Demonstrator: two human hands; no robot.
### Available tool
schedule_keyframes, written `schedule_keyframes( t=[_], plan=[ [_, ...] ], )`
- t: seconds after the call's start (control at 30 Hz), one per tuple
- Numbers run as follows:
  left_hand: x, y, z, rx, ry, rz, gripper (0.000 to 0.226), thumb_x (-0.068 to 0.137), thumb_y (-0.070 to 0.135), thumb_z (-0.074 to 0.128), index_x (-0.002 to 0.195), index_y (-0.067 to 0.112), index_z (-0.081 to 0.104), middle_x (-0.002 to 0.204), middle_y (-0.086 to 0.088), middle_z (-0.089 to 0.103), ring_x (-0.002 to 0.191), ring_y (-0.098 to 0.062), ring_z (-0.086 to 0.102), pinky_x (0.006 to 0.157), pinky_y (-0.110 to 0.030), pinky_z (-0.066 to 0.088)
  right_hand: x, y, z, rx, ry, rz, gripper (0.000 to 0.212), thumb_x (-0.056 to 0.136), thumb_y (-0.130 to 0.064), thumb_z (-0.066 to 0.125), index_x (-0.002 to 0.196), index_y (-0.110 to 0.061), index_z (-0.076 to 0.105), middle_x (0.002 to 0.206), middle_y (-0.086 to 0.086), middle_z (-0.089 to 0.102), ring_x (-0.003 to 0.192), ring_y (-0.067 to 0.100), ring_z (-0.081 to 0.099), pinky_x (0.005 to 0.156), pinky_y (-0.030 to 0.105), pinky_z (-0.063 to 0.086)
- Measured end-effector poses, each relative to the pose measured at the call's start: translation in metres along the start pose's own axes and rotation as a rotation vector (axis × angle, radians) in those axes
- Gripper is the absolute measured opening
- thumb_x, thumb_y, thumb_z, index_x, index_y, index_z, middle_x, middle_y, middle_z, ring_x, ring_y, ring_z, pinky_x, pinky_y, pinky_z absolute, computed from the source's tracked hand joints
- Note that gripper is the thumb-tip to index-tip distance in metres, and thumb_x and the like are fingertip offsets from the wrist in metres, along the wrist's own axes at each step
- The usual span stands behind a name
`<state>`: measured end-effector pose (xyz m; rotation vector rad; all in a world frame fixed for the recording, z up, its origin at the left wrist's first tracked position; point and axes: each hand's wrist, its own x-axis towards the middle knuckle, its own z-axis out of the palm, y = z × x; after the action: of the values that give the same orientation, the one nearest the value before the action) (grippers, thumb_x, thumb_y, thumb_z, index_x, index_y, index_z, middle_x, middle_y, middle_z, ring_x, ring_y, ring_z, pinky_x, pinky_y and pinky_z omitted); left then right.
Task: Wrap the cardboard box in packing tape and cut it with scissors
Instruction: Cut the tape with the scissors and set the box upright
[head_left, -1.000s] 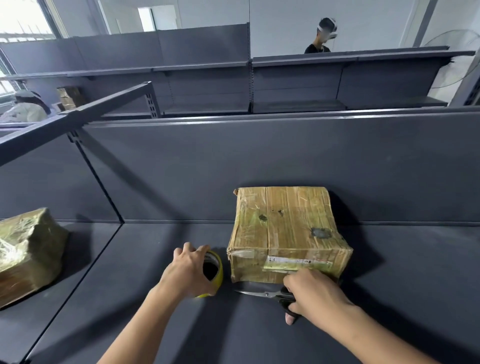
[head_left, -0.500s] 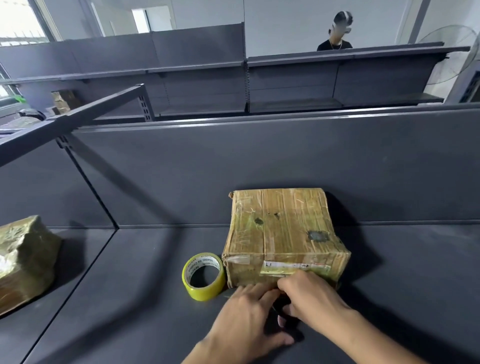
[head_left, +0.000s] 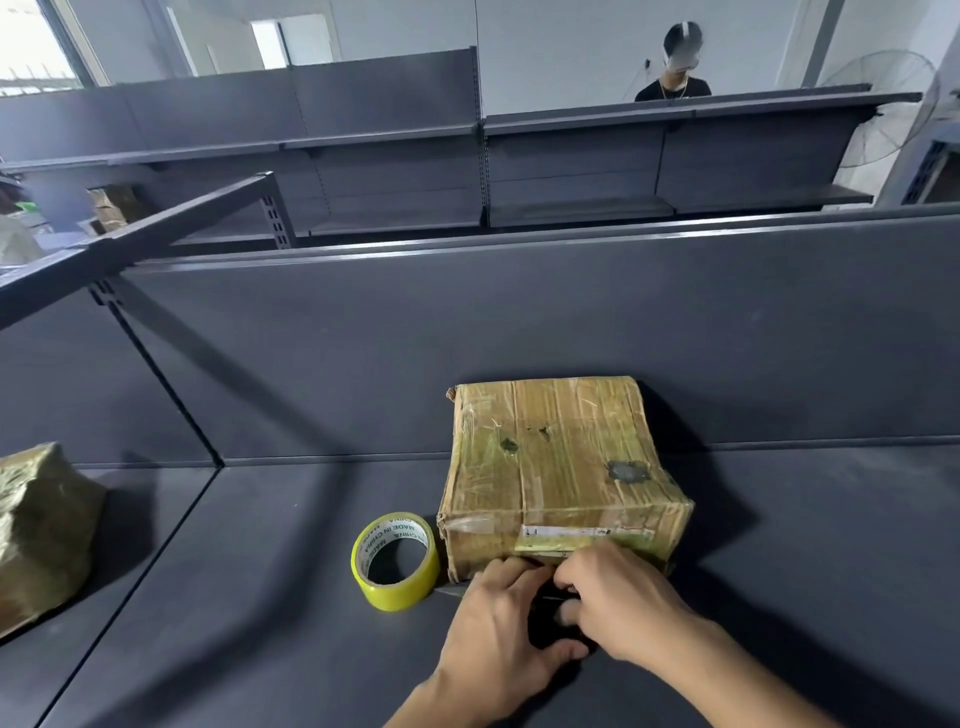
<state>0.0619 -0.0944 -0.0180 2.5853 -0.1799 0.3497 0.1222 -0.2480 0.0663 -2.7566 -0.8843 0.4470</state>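
The cardboard box (head_left: 561, 467), brown and covered in glossy tape, sits on the dark shelf surface (head_left: 260, 623) against the back panel. A yellow roll of packing tape (head_left: 395, 564) lies flat just left of the box's front corner, untouched. The scissors (head_left: 550, 618) lie in front of the box; their black handles show between my hands and a blade tip pokes out to the left. My right hand (head_left: 618, 608) holds the handles with curled fingers. My left hand (head_left: 498, 629) meets it from the left, thumb and fingers closed round the same handles.
Another tape-wrapped parcel (head_left: 41, 525) sits on the neighbouring shelf section at the far left. A tall grey back panel (head_left: 519, 338) rises behind the box. Beyond it stand more shelves, a person (head_left: 675, 67) and a fan (head_left: 883, 104).
My left hand let go of the tape roll and moved right onto the scissors beside my right hand. The roll stays flat on the shelf. The box has not moved.
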Motion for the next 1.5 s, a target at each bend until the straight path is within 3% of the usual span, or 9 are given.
schedule_keyframes(
  t=[0.23, 0.43, 0.6, 0.7, 0.83, 1.0, 1.17, 1.37, 1.5],
  plan=[
    [-0.007, 0.001, 0.013, 0.034, 0.050, -0.006, 0.053, 0.076, 0.059, 0.062, 0.113, 0.022, 0.068, 0.106, 0.004, 0.064, 0.097, -0.020, 0.060, 0.089, -0.028, 0.047, -0.017, -0.024, -0.016, -0.061, 0.156, -0.243, 0.026, 0.098, -0.023, 0.052, 0.072, -0.025, 0.050, 0.072, -0.003, 0.055, 0.068, 0.018, 0.056, 0.061, 0.036, 0.048],
    [-0.014, 0.013, 0.010, 0.168, -0.040, 0.016, 0.067, 0.085, 0.059, 0.051, 0.145, 0.029, 0.049, 0.140, -0.003, 0.050, 0.122, -0.026, 0.045, 0.108, -0.041, 0.039, 0.008, -0.045, -0.033, 0.198, 0.866, -0.511, 0.023, 0.094, -0.036, 0.065, 0.091, -0.018, 0.078, 0.084, -0.008, 0.069, 0.077, 0.013, 0.059, 0.067, 0.029, 0.052],
    [-0.013, 0.020, -0.009, 0.097, -0.137, 0.075, 0.075, 0.088, 0.062, 0.052, 0.154, 0.031, 0.035, 0.144, 0.003, 0.039, 0.122, -0.020, 0.042, 0.110, -0.034, 0.037, 0.040, -0.058, -0.052, 0.138, 0.515, -0.338, 0.071, 0.084, -0.076, 0.036, 0.120, -0.028, 0.075, 0.134, -0.014, 0.065, 0.128, 0.014, 0.056, 0.106, 0.043, 0.041],
    [-0.020, 0.015, -0.033, -0.039, -0.082, 0.228, 0.045, 0.094, 0.042, 0.060, 0.138, 0.031, 0.058, 0.135, 0.012, 0.056, 0.120, -0.011, 0.057, 0.097, -0.026, 0.050, 0.047, -0.057, -0.037, -0.049, 0.569, -0.411, 0.069, 0.089, -0.072, 0.034, 0.112, -0.024, 0.078, 0.125, -0.010, 0.071, 0.121, 0.020, 0.066, 0.096, 0.043, 0.052],
    [-0.027, 0.005, -0.087, -0.026, 0.297, 0.410, 0.013, 0.095, 0.020, 0.063, 0.086, 0.013, 0.071, 0.078, 0.003, 0.059, 0.065, -0.017, 0.055, 0.057, -0.026, 0.046, 0.051, -0.044, -0.017, -0.281, 0.671, -0.476, 0.047, 0.089, -0.054, 0.062, 0.114, -0.016, 0.077, 0.123, -0.001, 0.073, 0.115, 0.023, 0.070, 0.090, 0.038, 0.058],
    [0.007, -0.011, -0.127, -0.080, 0.533, 0.008, 0.029, 0.098, 0.035, 0.056, 0.104, 0.011, 0.071, 0.094, 0.004, 0.067, 0.081, -0.010, 0.065, 0.073, -0.026, 0.053, 0.046, -0.048, -0.010, -0.296, 0.748, -0.508, 0.045, 0.088, -0.015, 0.042, 0.118, -0.008, 0.074, 0.129, 0.007, 0.070, 0.118, 0.029, 0.067, 0.096, 0.043, 0.057],
    [0.059, -0.017, -0.108, -0.754, 0.125, -0.623, 0.052, 0.098, 0.036, 0.060, 0.144, 0.013, 0.054, 0.130, 0.001, 0.069, 0.122, -0.017, 0.064, 0.109, -0.039, 0.047, 0.030, -0.047, -0.014, -0.340, 0.638, -0.404, 0.057, 0.083, -0.033, 0.073, 0.132, -0.005, 0.064, 0.140, 0.011, 0.062, 0.133, 0.027, 0.057, 0.118, 0.050, 0.032],
    [0.061, -0.011, -0.108, -1.236, -0.063, -0.847, 0.039, 0.101, 0.033, 0.050, 0.113, 0.004, 0.073, 0.102, -0.012, 0.077, 0.089, -0.025, 0.073, 0.088, -0.036, 0.055, -0.009, 0.006, -0.056, 0.221, 0.750, 0.133, 0.072, 0.097, -0.067, 0.043, 0.147, -0.016, 0.051, 0.158, 0.004, 0.042, 0.145, 0.027, 0.041, 0.121, 0.049, 0.029],
    [0.063, -0.005, -0.099, -1.356, -0.063, -0.863, 0.046, 0.101, 0.039, 0.045, 0.102, 0.007, 0.079, 0.106, -0.016, 0.077, 0.090, -0.028, 0.074, 0.086, -0.040, 0.055, 0.010, 0.065, -0.063, 1.207, 0.218, 0.374, 0.087, 0.074, -0.074, 0.072, 0.149, -0.037, 0.047, 0.157, -0.005, 0.044, 0.142, 0.021, 0.044, 0.120, 0.052, 0.028]
  ],
)
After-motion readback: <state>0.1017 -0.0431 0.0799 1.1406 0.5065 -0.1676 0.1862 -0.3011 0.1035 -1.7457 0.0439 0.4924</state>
